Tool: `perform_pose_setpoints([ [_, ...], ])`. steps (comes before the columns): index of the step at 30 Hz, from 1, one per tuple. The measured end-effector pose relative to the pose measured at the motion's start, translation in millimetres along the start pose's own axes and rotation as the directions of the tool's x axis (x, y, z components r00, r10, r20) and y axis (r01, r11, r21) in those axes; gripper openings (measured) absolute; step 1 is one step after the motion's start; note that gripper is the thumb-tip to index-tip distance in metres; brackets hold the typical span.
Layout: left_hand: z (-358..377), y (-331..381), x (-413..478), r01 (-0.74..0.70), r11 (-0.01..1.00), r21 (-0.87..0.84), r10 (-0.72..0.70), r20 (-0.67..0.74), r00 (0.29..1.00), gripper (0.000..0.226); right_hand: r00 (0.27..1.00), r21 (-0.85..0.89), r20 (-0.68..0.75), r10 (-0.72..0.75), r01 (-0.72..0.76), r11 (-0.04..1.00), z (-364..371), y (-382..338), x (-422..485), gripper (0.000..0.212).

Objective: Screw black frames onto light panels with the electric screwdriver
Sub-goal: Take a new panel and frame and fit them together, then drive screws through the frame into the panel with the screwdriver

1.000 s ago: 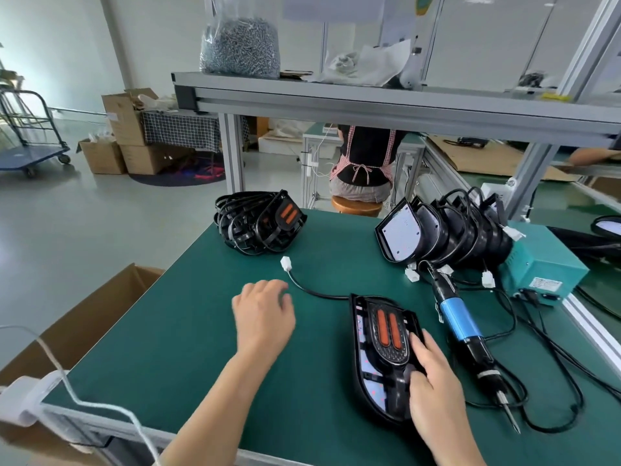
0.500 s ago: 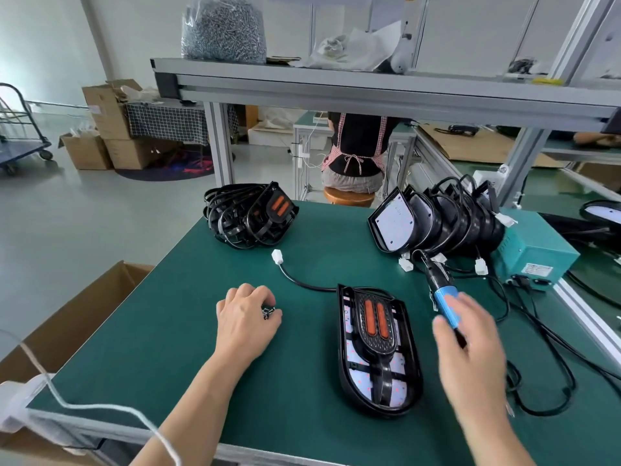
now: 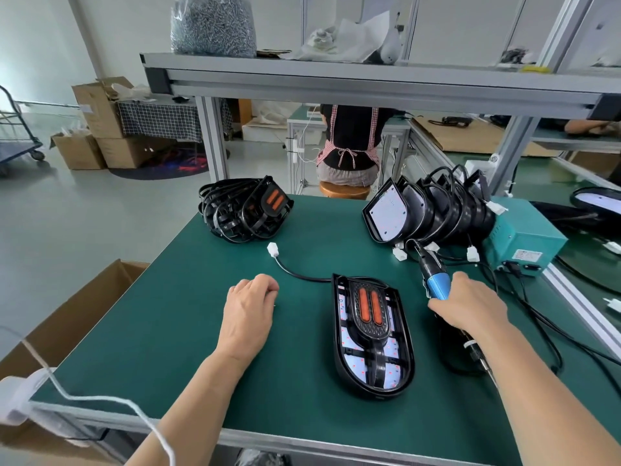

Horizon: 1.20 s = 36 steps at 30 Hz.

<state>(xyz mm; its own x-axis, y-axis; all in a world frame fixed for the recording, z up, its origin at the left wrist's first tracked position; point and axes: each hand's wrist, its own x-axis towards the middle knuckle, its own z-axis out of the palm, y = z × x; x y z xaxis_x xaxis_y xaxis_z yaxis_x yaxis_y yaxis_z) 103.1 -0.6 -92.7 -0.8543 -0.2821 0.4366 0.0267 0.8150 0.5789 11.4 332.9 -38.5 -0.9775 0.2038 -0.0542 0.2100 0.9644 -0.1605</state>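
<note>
One light panel (image 3: 349,344) lay flat at centre frame on the green worktop (image 3: 168,348), with a black frame (image 3: 371,311) seated on it. To its right, the right hand (image 3: 470,304) had its grip closed round the blue electric screwdriver (image 3: 437,284). To its left, the left hand (image 3: 248,311) rested with fingers curled under; whether its grip held anything could not be told.

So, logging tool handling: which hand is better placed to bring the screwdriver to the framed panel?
Right. The right hand grips the electric screwdriver beside the light panel; the left hand lies curled on the mat, on the panel's far side.
</note>
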Motion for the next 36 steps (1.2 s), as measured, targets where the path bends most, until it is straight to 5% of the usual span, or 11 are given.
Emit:
perform_pose_setpoints([
  [3,0,3,-4,-0.008,0.999,-0.037,0.006,-0.077,0.997,0.008,0.999,0.108,0.046,0.024,-0.029,0.994,1,3,3,0.042],
  [7,-1,11,-8,-0.001,0.994,-0.111,-0.007,-0.070,0.998,0.010,0.998,0.541,0.048,0.039,-0.059,0.839,-3,13,2,0.032],
  [12,-2,36,-20,0.150,0.917,-0.369,-0.171,-0.025,0.985,0.021,0.996,0.964,0.081,0.034,-0.087,0.251,-26,16,-16,0.017],
  [15,-7,54,-25,0.214,0.824,-0.524,-0.230,0.035,0.973,0.025,0.996,0.981,0.084,0.010,-0.081,-0.175,-38,14,-33,0.009],
  [17,-14,68,-27,0.230,0.737,-0.635,-0.246,0.064,0.967,0.028,0.999,0.935,0.054,0.008,-0.047,-0.353,-45,12,-45,0.004],
  [27,-5,132,-35,0.315,0.610,-0.727,-0.114,0.312,0.943,0.028,0.983,0.707,0.048,0.176,0.091,-0.701,-68,-16,-73,0.013],
  [36,8,142,-33,0.379,0.575,-0.725,-0.082,0.409,0.909,0.026,0.974,0.728,-0.084,0.212,0.206,-0.654,-70,-26,-82,0.014],
])
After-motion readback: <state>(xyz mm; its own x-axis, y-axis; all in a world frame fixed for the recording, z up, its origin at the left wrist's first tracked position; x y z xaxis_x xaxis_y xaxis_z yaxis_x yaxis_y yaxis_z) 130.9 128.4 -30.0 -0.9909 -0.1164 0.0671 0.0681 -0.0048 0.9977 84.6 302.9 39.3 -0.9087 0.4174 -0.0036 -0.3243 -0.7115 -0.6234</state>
